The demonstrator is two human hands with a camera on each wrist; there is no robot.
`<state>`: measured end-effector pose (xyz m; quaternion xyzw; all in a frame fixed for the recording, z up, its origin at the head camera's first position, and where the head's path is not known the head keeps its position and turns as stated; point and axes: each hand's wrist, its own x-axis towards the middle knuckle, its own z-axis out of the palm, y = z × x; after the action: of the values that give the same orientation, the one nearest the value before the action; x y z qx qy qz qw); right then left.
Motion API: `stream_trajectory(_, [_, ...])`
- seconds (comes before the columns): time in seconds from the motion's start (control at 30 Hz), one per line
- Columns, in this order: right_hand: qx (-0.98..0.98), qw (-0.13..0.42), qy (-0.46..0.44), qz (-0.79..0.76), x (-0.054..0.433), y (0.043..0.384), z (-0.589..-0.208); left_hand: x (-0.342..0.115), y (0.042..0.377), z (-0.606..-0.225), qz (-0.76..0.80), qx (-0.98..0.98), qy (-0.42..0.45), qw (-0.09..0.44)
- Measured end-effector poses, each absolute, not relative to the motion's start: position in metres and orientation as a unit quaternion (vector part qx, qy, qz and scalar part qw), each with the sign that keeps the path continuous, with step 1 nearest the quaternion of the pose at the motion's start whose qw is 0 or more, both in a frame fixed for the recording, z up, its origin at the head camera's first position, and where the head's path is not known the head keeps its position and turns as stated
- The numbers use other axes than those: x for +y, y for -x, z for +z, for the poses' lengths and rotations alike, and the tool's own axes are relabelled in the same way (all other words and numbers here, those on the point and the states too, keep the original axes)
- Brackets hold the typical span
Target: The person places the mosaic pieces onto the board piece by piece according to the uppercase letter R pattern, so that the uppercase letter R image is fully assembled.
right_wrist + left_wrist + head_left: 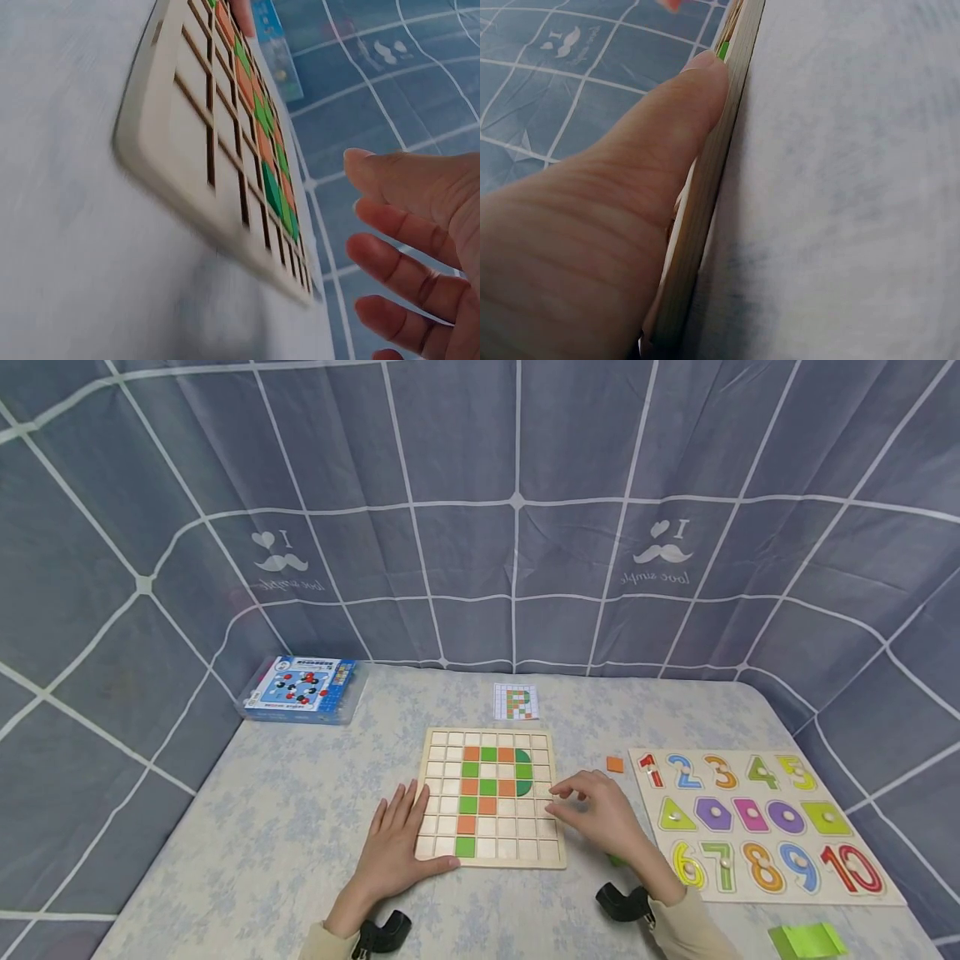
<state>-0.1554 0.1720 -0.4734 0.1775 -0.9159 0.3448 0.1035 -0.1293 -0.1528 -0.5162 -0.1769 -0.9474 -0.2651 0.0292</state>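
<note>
A wooden grid board (517, 863) lies in the middle of the table, its orange and green tiles set in the shape of a letter P. Along the board's left side and lower left corner rests my left hand (396, 845), fingers straight. Its thumb (694, 90) presses on the near rim in the left wrist view. My right hand (600, 810) hovers at the board's right edge, fingers loosely bent with nothing between them. One orange tile (615, 764) lies loose beyond that hand. A green piece (615, 860) is mostly hidden beneath the right wrist.
A pattern card (516, 702) showing a P lies behind the board. To the right is a number and shape puzzle board (757, 897), with a bright green object (808, 941) in front of it. A blue boxed set (300, 689) sits at the back left, before the grid-patterned curtain (465, 552).
</note>
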Motion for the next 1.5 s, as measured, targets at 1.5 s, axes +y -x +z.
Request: stream_trajectory(1.5, [-0.961,0.002,-0.087,0.261,0.232,0.120,-0.476,-0.152,0.130,-0.518,-0.259,-0.951,0.168,0.020])
